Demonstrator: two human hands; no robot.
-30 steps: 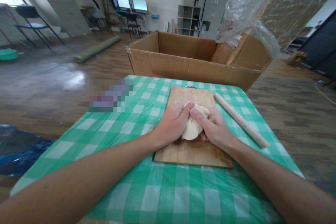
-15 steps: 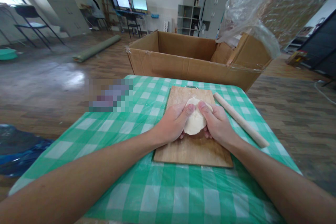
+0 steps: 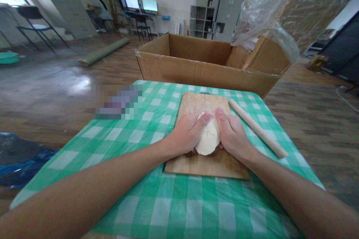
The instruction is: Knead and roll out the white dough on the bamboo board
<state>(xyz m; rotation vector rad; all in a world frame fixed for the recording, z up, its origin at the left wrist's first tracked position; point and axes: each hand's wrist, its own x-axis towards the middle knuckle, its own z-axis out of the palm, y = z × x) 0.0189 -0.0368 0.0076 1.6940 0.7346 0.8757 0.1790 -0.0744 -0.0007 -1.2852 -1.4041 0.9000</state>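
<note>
A pale lump of dough [image 3: 208, 140] is held between my two hands over a wooden cutting board [image 3: 206, 166]. My left hand [image 3: 188, 130] grips its left side, thumb on top and fingers curled underneath. On the other side, my right hand [image 3: 231, 130] is wrapped round the dough, its thumb near the upper edge. Most of the fingers are hidden below the dough. Flour dusts the far part of the board. A wooden rolling pin [image 3: 256, 129] lies slantwise just right of the board.
A green-and-white checked cloth covers the table [image 3: 134, 194]. A blurred-out item [image 3: 119, 101] sits at its left edge. Beyond the far edge stands a big open cardboard box [image 3: 202, 63] with plastic wrap [image 3: 260, 15]. A person [image 3: 98, 5] sits far back left.
Both hands have come slightly nearer to me with the dough. The dough now looks longer and hangs lower between them, and less of its upper edge shows.
</note>
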